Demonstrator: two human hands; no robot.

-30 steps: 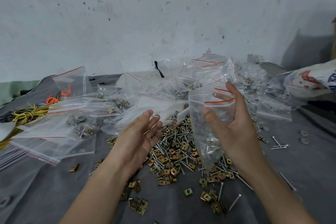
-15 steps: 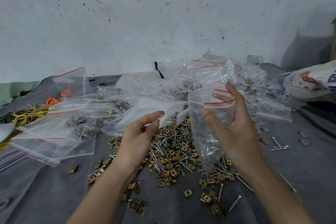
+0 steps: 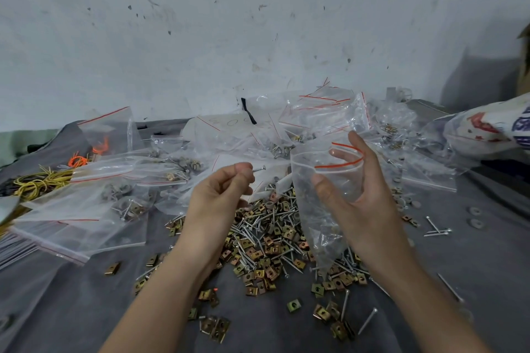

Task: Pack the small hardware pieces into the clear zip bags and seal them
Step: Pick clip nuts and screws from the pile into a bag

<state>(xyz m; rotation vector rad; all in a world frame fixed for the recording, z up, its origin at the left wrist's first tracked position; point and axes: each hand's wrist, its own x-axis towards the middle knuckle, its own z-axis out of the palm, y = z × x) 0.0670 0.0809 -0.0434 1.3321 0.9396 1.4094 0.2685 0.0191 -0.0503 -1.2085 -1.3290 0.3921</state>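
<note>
Left hand (image 3: 220,195) higher, pinching screw (image 3: 258,169).

Two bare forearms enter from the bottom edge, with no sleeve, glove, watch or ring on either. The left hand (image 3: 220,195) and right hand (image 3: 364,200) show short, unpainted nails.

My open zip bag (image 3: 324,192) hangs in my right hand (image 3: 364,203), directly above the right part of the loose hardware pile (image 3: 266,241) on the cloth (image 3: 71,309). Left of the bag, my left hand (image 3: 218,195) pinches a screw (image 3: 258,169) over the pile's left part. Behind the pile lies a heap of bags (image 3: 258,135); left of the pile, filled flat bags (image 3: 86,209); further left, wire loops (image 3: 40,180). Right of the pile, stray screws (image 3: 436,229) and washers (image 3: 474,216).
</note>
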